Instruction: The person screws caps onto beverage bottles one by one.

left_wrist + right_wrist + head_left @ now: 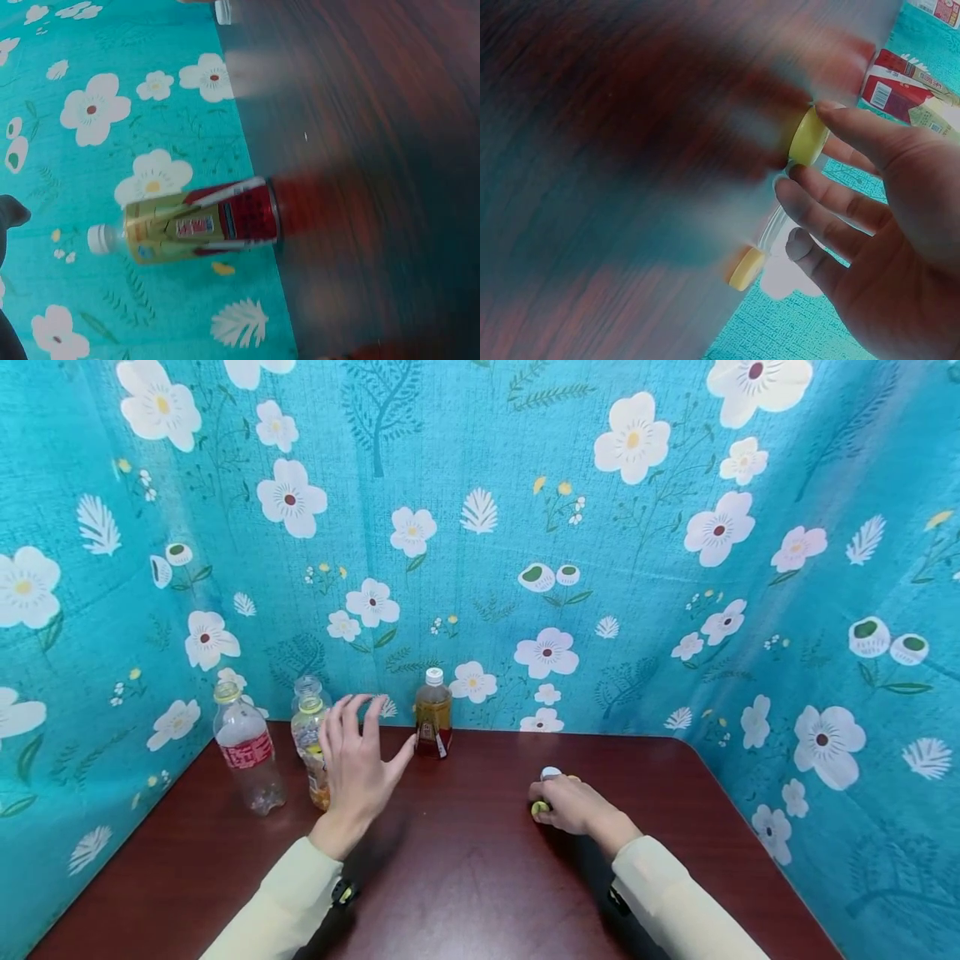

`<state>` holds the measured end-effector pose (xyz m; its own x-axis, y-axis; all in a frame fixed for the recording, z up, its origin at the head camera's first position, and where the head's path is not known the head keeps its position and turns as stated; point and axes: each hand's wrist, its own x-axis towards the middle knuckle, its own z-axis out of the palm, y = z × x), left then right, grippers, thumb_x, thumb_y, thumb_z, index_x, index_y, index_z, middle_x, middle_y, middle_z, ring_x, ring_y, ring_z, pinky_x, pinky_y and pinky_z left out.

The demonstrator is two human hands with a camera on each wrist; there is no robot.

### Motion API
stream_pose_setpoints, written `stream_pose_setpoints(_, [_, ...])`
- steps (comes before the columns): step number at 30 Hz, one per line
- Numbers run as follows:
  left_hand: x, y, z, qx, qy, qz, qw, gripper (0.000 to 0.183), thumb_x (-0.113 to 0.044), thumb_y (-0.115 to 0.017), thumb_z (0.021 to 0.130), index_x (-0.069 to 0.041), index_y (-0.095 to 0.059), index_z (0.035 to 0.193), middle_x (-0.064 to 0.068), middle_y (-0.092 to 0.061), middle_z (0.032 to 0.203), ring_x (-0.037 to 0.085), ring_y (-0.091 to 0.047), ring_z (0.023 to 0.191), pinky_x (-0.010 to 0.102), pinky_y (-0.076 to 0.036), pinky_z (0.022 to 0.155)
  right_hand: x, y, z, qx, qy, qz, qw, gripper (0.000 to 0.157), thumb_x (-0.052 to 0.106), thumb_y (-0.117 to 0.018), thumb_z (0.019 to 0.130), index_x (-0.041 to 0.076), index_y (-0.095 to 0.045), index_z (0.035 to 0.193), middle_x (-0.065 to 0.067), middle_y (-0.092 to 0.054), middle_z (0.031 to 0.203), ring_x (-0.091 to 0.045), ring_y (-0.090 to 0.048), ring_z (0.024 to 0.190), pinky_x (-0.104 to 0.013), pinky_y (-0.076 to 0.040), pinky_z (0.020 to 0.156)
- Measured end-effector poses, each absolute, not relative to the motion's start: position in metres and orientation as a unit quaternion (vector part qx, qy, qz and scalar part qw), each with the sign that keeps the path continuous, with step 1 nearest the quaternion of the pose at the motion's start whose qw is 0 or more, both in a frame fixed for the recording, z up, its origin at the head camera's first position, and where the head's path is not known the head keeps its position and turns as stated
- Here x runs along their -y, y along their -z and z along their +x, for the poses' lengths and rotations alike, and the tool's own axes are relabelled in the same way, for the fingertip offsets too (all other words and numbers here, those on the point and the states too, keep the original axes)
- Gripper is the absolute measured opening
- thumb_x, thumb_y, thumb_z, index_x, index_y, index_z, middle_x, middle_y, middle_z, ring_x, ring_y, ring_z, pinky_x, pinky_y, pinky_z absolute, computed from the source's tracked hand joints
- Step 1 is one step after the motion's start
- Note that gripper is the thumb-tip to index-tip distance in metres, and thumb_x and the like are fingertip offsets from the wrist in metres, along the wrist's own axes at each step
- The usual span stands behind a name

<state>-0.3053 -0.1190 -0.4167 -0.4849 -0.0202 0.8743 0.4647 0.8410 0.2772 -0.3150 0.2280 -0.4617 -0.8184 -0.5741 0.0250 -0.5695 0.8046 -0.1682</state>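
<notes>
My right hand (573,804) pinches a yellow-green bottle cap (810,136) low over the table, thumb on one side and fingertips on the other. A white cap (551,772) sits just beyond that hand, and an orange-yellow cap (747,268) lies beside its fingers. My left hand (356,764) is raised with fingers spread and loosely bent, holding nothing. Behind it stands an uncapped bottle with a yellow neck ring (308,739), partly hidden. A capped bottle of amber drink (433,714) stands upright at the back, right of the left hand.
An uncapped clear bottle with a red label (247,752) stands at the far left. Another clear bottle (307,687) is partly hidden behind the yellow-ringed one. The dark red table (480,877) meets a blue flowered curtain (480,568) at the back and sides.
</notes>
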Motion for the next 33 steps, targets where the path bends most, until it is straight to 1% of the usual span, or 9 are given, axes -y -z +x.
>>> stream_pose_setpoints(4, [0.135,0.413,-0.299,0.813,0.248,-0.125,0.512,0.083,-0.035,-0.090,0.075,-0.010,-0.049,0.142,0.022,-0.048,0.141,0.043,-0.035,0.140,0.067,-0.020,0.114,-0.228,0.461,-0.315,-0.946,0.098,-0.307,0.021,0.011,0.012,-0.078,0.090,0.012,-0.071,0.098,0.000,-0.066,0.090,-0.013,-0.054,0.080,-0.035,-0.050,0.073])
stream_pose_setpoints(8, [0.148,0.412,-0.297,0.788,0.261,-0.105,0.547,0.091,-0.037,-0.090,0.074,-0.009,-0.045,0.147,0.024,-0.044,0.146,0.043,-0.032,0.143,0.065,-0.021,0.115,-0.228,0.460,-0.317,-0.944,0.111,-0.310,0.034,0.009,0.006,-0.076,0.091,0.008,-0.070,0.097,-0.004,-0.065,0.090,-0.015,-0.054,0.082,-0.032,-0.050,0.071])
stream_pose_setpoints(11, [0.158,0.413,-0.296,0.780,0.278,-0.083,0.554,0.097,-0.038,-0.090,0.073,-0.010,-0.039,0.151,0.022,-0.040,0.151,0.041,-0.030,0.144,0.064,-0.023,0.114,-0.227,0.461,-0.318,-0.943,0.111,-0.311,0.033,0.009,0.003,-0.075,0.090,0.005,-0.068,0.096,-0.006,-0.062,0.090,-0.017,-0.054,0.083,-0.032,-0.050,0.070])
stream_pose_setpoints(13, [0.164,0.415,-0.295,0.782,0.292,-0.065,0.547,0.100,-0.039,-0.090,0.074,-0.012,-0.036,0.153,0.021,-0.037,0.153,0.040,-0.030,0.144,0.063,-0.025,0.114,-0.227,0.462,-0.318,-0.943,0.106,-0.315,0.027,0.010,0.003,-0.076,0.090,0.004,-0.068,0.096,-0.007,-0.060,0.091,-0.019,-0.056,0.084,-0.033,-0.051,0.071])
stream_pose_setpoints(17, [0.175,0.422,-0.297,0.789,0.325,-0.027,0.521,0.105,-0.040,-0.091,0.074,-0.013,-0.031,0.155,0.019,-0.034,0.154,0.040,-0.032,0.141,0.062,-0.031,0.111,-0.227,0.463,-0.317,-0.941,0.101,-0.323,0.019,0.011,0.004,-0.075,0.091,0.003,-0.068,0.099,-0.008,-0.059,0.096,-0.022,-0.061,0.087,-0.035,-0.054,0.074])
stream_pose_setpoints(21, [0.182,0.428,-0.299,0.801,0.364,0.014,0.475,0.110,-0.039,-0.092,0.075,-0.016,-0.025,0.159,0.017,-0.031,0.155,0.038,-0.031,0.143,0.064,-0.036,0.108,-0.227,0.464,-0.317,-0.941,0.100,-0.323,0.018,0.011,0.005,-0.075,0.091,0.003,-0.068,0.100,-0.009,-0.060,0.098,-0.023,-0.062,0.088,-0.037,-0.055,0.076])
stream_pose_setpoints(23, [0.183,0.431,-0.300,0.807,0.385,0.030,0.448,0.112,-0.039,-0.091,0.075,-0.017,-0.022,0.160,0.017,-0.028,0.156,0.037,-0.029,0.146,0.065,-0.036,0.110,-0.227,0.465,-0.317,-0.941,0.100,-0.321,0.018,0.011,0.004,-0.075,0.091,0.002,-0.069,0.100,-0.009,-0.061,0.097,-0.023,-0.063,0.090,-0.037,-0.056,0.076])
stream_pose_setpoints(27, [0.186,0.434,-0.303,0.812,0.417,0.049,0.406,0.112,-0.038,-0.091,0.077,-0.017,-0.020,0.161,0.018,-0.027,0.157,0.039,-0.028,0.147,0.064,-0.031,0.114,-0.227,0.465,-0.316,-0.942,0.102,-0.319,0.014,0.010,0.003,-0.076,0.090,0.002,-0.070,0.099,-0.009,-0.063,0.096,-0.023,-0.063,0.090,-0.036,-0.056,0.076])
stream_pose_setpoints(33, [0.188,0.439,-0.308,0.816,0.446,0.076,0.360,0.110,-0.038,-0.089,0.079,-0.020,-0.018,0.161,0.020,-0.033,0.151,0.043,-0.040,0.136,0.066,-0.035,0.110,-0.226,0.464,-0.317,-0.942,0.109,-0.317,0.007,0.009,0.002,-0.075,0.090,0.003,-0.068,0.095,-0.007,-0.064,0.090,-0.020,-0.061,0.086,-0.035,-0.054,0.072])
